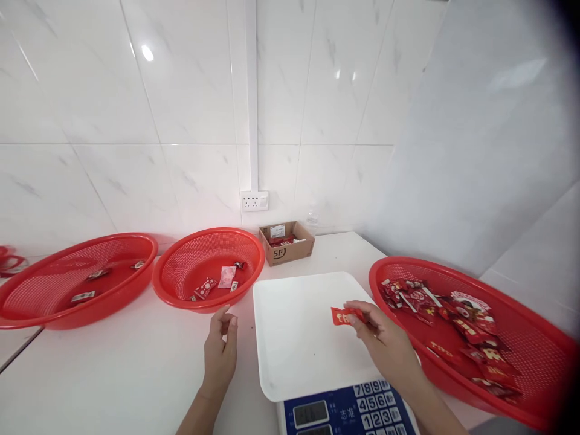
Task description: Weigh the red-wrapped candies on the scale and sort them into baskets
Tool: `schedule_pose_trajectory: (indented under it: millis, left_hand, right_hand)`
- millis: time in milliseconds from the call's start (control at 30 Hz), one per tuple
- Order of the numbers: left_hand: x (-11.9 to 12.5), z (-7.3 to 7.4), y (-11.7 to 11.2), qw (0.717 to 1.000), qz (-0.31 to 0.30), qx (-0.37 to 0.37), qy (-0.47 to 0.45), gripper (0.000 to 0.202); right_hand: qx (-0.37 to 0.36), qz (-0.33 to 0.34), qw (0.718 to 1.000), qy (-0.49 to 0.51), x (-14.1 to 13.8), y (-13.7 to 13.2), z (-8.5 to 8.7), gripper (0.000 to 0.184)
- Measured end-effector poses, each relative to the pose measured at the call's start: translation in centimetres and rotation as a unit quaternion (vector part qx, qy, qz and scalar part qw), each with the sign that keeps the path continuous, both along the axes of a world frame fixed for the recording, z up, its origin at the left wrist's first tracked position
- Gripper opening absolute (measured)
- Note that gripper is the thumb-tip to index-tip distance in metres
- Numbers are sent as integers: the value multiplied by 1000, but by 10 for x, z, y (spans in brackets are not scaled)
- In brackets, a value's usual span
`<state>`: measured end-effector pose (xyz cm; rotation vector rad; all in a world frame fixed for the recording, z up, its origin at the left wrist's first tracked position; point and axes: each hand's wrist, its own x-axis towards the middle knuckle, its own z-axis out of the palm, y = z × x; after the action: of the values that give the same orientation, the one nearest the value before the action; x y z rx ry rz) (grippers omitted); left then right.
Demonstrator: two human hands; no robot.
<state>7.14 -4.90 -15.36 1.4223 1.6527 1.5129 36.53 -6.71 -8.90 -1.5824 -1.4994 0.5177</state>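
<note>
My right hand pinches a small red packet with yellow characters between thumb and fingers. It holds the packet above the white pan of a digital scale; the blue keypad panel shows below the pan. Left of the pan, my left hand hovers over the white table with fingers loosely bent and thumb apart, holding nothing. Close beyond it stands a round red basket with a few small packets inside. Right of my right hand, a large red basket holds several red packets.
Another red basket with a few packets stands at the far left. A small cardboard box with red packets sits behind the scale. The tiled wall with a power socket bounds the table at the back.
</note>
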Motion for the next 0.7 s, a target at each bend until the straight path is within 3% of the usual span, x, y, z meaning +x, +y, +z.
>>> schedule_pose_trajectory:
  millis: [233, 500, 600, 700]
  left_hand:
    - [0, -1, -1, 1000, -6, 2, -8, 41]
    - [-1, -1, 0, 1000, 13, 4, -1, 38]
    - [0, 6, -7, 996, 19, 64, 60, 30]
    - [7, 21, -22, 968, -36, 179, 174, 19]
  right_hand:
    - [-28, 78, 996, -22, -26, 0, 8, 34]
    - [-62, 108, 992, -2, -37, -3, 8, 32]
    - [-56, 117, 991, 11, -40, -9, 10, 30]
    - [-35, 148, 988, 15, -43, -20, 13, 27]
